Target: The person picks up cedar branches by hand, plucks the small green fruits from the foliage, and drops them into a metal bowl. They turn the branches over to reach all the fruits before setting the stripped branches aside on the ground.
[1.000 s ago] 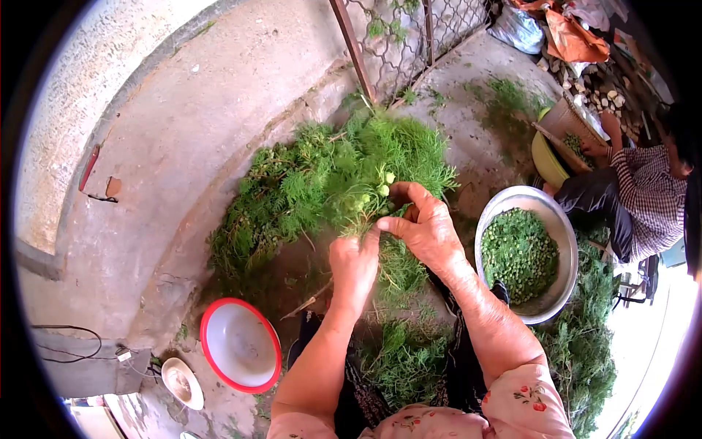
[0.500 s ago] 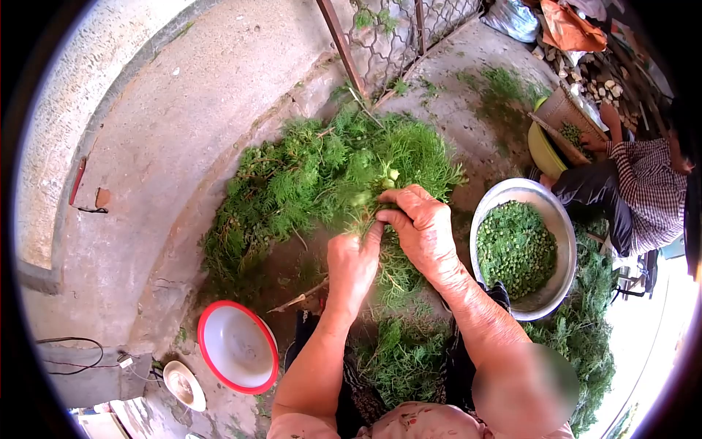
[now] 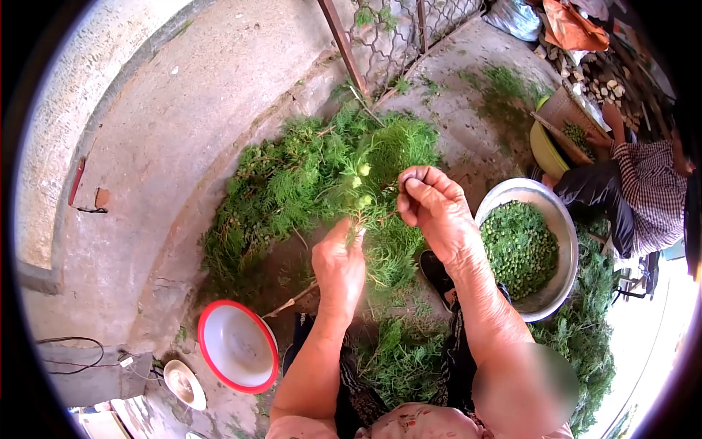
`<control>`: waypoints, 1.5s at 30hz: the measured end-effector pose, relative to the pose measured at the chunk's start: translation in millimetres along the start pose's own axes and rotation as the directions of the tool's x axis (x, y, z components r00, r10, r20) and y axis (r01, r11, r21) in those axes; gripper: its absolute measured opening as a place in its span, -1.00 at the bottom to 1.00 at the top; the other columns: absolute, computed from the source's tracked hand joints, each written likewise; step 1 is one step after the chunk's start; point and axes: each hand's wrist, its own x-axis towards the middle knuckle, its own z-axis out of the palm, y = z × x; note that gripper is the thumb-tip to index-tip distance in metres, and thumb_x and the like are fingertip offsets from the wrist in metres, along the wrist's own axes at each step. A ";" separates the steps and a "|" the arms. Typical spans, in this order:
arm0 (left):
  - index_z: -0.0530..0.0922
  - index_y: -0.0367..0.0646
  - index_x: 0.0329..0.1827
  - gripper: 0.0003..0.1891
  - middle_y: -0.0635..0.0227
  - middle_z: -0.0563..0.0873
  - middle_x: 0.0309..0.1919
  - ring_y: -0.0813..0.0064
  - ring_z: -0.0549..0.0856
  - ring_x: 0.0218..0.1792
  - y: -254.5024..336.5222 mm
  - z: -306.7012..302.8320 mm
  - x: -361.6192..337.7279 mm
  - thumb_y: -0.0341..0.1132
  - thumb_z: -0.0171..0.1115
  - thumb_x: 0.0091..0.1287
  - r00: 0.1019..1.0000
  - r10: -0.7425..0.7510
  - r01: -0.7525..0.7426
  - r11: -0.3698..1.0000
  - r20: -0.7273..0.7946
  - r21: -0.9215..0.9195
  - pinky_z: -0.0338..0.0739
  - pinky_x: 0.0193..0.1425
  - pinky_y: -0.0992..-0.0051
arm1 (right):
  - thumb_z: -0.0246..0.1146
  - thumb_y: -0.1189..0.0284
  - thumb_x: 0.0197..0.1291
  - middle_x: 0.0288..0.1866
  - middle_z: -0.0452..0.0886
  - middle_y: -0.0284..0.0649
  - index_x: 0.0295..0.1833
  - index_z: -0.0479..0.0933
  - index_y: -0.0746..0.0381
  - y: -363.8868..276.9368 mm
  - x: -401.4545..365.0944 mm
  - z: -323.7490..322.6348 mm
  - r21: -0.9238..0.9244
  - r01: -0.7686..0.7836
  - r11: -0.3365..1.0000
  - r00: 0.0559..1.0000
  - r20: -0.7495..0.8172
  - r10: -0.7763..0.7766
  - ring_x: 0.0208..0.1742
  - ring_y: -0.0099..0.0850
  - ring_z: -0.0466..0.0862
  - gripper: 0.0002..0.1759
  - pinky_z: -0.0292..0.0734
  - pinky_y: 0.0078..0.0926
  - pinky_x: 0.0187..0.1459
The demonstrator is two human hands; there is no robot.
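Note:
My left hand is closed around the stem of a leafy conifer sprig, which carries several pale green cones near its top. To its right, my right hand is held apart from the sprig, fingers curled and thumb against the fingertips. Whatever those fingers may hold is hidden. Beyond both hands lies a heap of cut green conifer branches. A metal basin beside my right forearm contains many small green cones mixed with leaf bits.
A red-rimmed white basin and a small pale dish stand at lower left. More foliage lies between my legs. At right, a person in a checked shirt sits by a yellow-green tub. A metal post rises behind the heap.
My hands have moved apart: the right one drew away from the sprig to the right, while the left shifted slightly left and down, keeping the stem.

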 end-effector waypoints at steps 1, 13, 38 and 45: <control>0.55 -0.37 -0.15 -0.82 0.17 0.64 -0.52 0.52 0.52 -0.53 -3.2 0.7 0.2 -0.48 0.15 0.23 0.997 0.073 -0.072 0.996 -0.031 0.049 0.41 -0.39 0.52 | 0.21 0.43 0.19 -0.49 0.53 -0.36 -0.22 0.52 0.30 0.3 -1.2 -2.6 -0.095 -0.003 0.996 0.999 0.052 0.008 -0.57 -0.59 0.47 -0.86 0.33 -0.69 -0.55; 0.57 -0.09 -0.09 -0.62 0.26 0.59 -0.45 0.20 0.64 -0.44 3.1 -1.9 -3.0 -0.54 0.19 -0.04 0.955 0.281 -0.286 0.809 0.089 0.514 0.53 -0.36 0.29 | 0.31 0.30 0.11 -0.45 0.51 -0.40 -0.04 0.47 0.31 18.3 -11.5 7.7 -0.273 -0.117 0.955 0.989 0.061 0.138 -0.54 -0.66 0.46 -0.61 0.33 -0.76 -0.54; 0.58 -0.11 -0.13 -0.62 0.16 0.65 -0.36 0.14 0.65 -0.36 6.1 -0.9 -4.0 -0.61 0.12 -0.06 0.971 0.224 -0.235 0.847 0.081 0.476 0.53 -0.30 0.29 | 0.23 0.58 0.11 -0.36 0.54 -0.23 -0.24 0.48 0.27 12.0 -10.7 -2.2 0.332 -0.346 0.878 0.938 0.125 0.322 -0.54 -0.53 0.41 -0.90 0.26 -0.66 -0.55; 0.57 -0.09 -0.08 -0.57 0.16 0.64 -0.36 0.12 0.64 -0.38 2.2 -3.9 -2.1 -0.62 0.17 -0.09 0.963 0.253 -0.263 0.785 0.097 0.562 0.52 -0.31 0.28 | 0.22 0.39 0.18 -0.45 0.52 -0.31 -0.27 0.49 0.24 -2.1 -3.8 -14.6 0.276 -0.111 0.955 0.992 -0.030 0.123 -0.52 -0.53 0.47 -0.86 0.32 -0.64 -0.58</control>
